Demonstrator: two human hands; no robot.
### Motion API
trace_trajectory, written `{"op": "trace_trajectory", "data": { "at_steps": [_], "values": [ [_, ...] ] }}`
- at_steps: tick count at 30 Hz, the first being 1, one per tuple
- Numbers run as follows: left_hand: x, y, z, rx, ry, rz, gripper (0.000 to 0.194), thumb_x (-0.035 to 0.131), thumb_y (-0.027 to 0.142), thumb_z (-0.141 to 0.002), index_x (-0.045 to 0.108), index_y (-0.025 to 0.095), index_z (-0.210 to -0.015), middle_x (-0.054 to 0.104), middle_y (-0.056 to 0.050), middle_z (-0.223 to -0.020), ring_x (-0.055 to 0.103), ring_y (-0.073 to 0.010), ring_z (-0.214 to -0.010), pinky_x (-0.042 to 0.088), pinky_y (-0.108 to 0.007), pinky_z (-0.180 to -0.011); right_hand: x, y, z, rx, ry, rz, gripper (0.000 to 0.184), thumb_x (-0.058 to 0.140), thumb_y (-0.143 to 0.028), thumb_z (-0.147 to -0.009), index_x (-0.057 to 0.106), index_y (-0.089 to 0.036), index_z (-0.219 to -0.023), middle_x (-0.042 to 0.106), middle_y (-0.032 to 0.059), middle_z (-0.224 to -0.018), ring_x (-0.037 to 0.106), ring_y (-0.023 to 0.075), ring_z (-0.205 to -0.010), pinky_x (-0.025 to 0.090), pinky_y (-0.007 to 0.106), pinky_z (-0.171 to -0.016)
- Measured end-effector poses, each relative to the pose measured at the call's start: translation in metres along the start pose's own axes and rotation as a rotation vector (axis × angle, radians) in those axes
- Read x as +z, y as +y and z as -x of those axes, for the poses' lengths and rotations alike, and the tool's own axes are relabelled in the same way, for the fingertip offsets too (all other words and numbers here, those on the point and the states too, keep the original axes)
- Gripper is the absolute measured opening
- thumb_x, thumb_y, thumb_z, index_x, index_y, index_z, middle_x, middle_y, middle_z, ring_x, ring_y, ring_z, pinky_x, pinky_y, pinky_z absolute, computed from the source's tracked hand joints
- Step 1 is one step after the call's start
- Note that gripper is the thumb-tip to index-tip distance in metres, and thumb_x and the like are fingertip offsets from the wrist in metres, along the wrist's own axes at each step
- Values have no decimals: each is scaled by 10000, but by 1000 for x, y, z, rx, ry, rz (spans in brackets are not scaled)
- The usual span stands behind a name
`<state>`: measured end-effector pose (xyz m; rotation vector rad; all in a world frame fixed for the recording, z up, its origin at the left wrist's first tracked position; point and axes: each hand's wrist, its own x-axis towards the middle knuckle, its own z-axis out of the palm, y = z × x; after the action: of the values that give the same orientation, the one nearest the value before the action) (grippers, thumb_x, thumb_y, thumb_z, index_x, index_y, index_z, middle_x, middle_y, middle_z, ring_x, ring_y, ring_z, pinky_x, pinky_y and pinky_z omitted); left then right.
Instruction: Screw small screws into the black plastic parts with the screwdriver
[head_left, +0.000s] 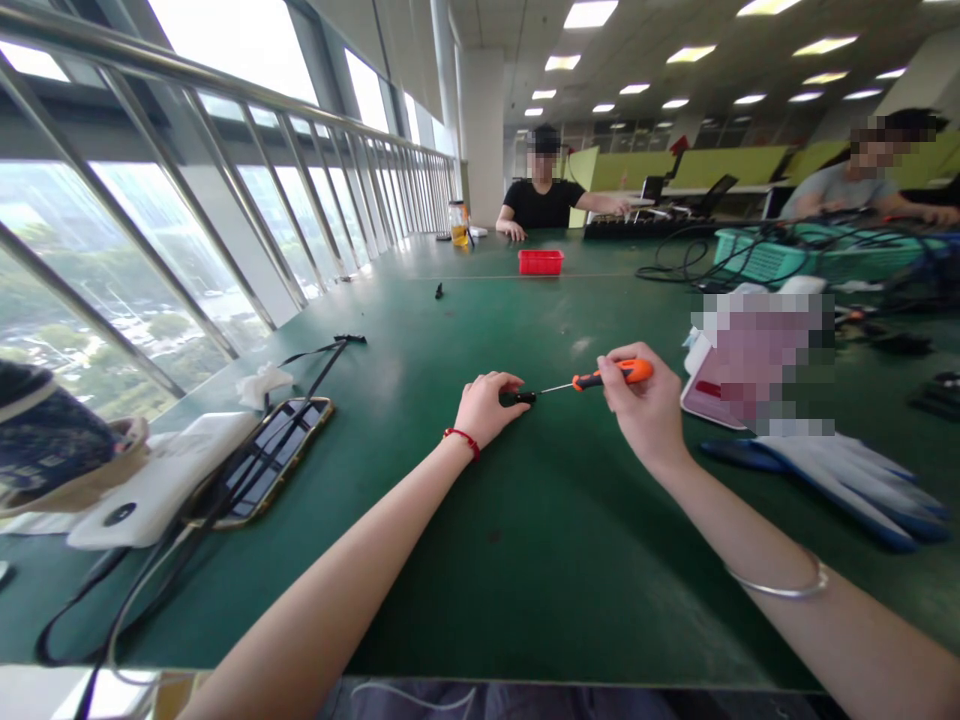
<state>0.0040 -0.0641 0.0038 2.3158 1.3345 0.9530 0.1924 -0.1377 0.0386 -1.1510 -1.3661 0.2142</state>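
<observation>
Near the middle of the green table (480, 540), my left hand (486, 408) grips a small black part (523, 398) between thumb and fingers, low at the tabletop. What kind of part it is I cannot make out. My right hand (646, 415) is closed round the orange-and-black handle of a screwdriver (630, 372). The thin metal shaft points left, its tip at or very close to the black part; whether they touch is too small to tell.
Left of my arm lie a phone (281, 455), a white power bank (165, 480) and black straps. To the right are gloves (847, 480) and a pink-backed item (742, 370). Further off stand a red tray (541, 262), a teal basket (757, 257) with cables, and two people.
</observation>
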Motion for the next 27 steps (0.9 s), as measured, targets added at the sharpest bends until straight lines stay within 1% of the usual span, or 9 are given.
{"op": "trace_trajectory", "data": {
  "at_steps": [2, 6, 11, 14, 16, 17, 20, 23, 27],
  "values": [
    [-3, 0, -1, -4, 112, 82, 128, 589, 308, -787, 627, 191, -821, 640, -24, -828, 587, -166, -817, 446, -280, -759, 0, -2, 2, -35, -15, 31, 213, 558, -406, -810, 521, -212, -728, 493, -42, -574, 436, 98, -466, 345, 254, -487],
    [-16, 0, -7, -214, 356, 440, 413, 342, 396, -917, 439, 175, -582, 423, 34, -505, 397, -82, -457, 340, -209, -488, -1, -3, 4, -121, -32, 108, 167, 549, -372, -825, 578, -211, -790, 589, -15, -669, 540, 121, -562, 403, 265, -569],
    [-33, 2, -10, -436, 226, 1056, 543, 268, 571, -895, 217, 188, -513, 181, 76, -403, 160, -52, -331, 184, -189, -357, 3, 3, 6, -192, -39, 179, 163, 567, -346, -816, 619, -232, -920, 658, 20, -861, 607, 172, -739, 456, 348, -745],
    [-32, 11, -7, -464, 167, 1230, 643, 88, 639, -873, 342, 179, -503, 394, 12, -429, 385, -76, -373, 354, -202, -404, 10, 2, 9, -105, 34, 16, 192, 553, -347, -825, 595, -229, -970, 651, 45, -948, 624, 186, -867, 460, 367, -821],
    [-25, 24, -2, -423, 169, 1243, 732, -4, 600, -883, 549, 167, -676, 649, -78, -738, 624, -138, -688, 507, -259, -644, 20, -3, 10, 60, 129, -204, 204, 527, -368, -836, 558, -229, -982, 641, 58, -1008, 632, 178, -916, 469, 355, -836],
    [-19, 33, 1, -373, 166, 1216, 734, -16, 559, -901, 607, 173, -851, 669, -94, -991, 630, -165, -927, 501, -298, -817, 27, -6, 9, 172, 166, -300, 216, 515, -385, -839, 534, -238, -997, 642, 58, -1026, 631, 176, -943, 469, 354, -842],
    [-4, 62, 15, -159, 174, 993, 549, 96, 471, -948, 458, 237, -1288, 323, 1, -1473, 260, -158, -1369, 202, -337, -1140, 52, -13, 3, 484, 120, -510, 267, 458, -457, -847, 458, -294, -1057, 602, 62, -1177, 613, 191, -1011, 498, 381, -784],
    [3, 88, 29, 84, 97, 778, 497, 149, 424, -959, 349, 266, -1386, 160, 69, -1522, 65, -138, -1413, 26, -317, -1172, 75, -14, -10, 542, -60, -595, 339, 255, -519, -889, 466, -329, -1075, 599, 61, -1183, 618, 205, -986, 517, 402, -694],
    [-2, 99, 34, 67, 19, 659, 505, 127, 394, -960, 392, 262, -1369, 372, 38, -1442, 172, -163, -1397, 111, -348, -1172, 83, -8, -29, 599, -169, -598, 465, 128, -490, -897, 533, -299, -1021, 648, 81, -1071, 638, 234, -922, 515, 410, -622]
  ]
}}
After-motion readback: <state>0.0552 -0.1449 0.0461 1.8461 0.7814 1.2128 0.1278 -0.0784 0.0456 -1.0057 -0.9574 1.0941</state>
